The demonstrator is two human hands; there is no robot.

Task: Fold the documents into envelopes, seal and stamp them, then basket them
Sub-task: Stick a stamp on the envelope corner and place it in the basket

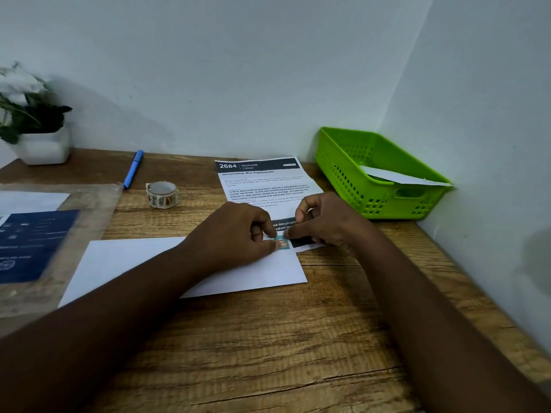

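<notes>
Wooden desk (298, 338), corner position. Both my hands meet at the white envelope's (238, 272) far right corner: left hand (235, 231) and right hand (325, 222) are closed, fingertips pressing the teal stamp (282, 243). Envelope long axis runs left-right beneath my left forearm. Green basket (351, 186) lies beyond my right hand, nearer that hand.

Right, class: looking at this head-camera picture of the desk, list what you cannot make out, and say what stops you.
- Small teal stamp on the white paper envelope: its design is hidden by fingertips of both hands.
- Printed white document: small text blurred, lower part covered by the hands.
- White paper in the green plastic basket: mostly hidden by the basket wall.
- Dark blue card: blurred, cut by the left edge.
</notes>
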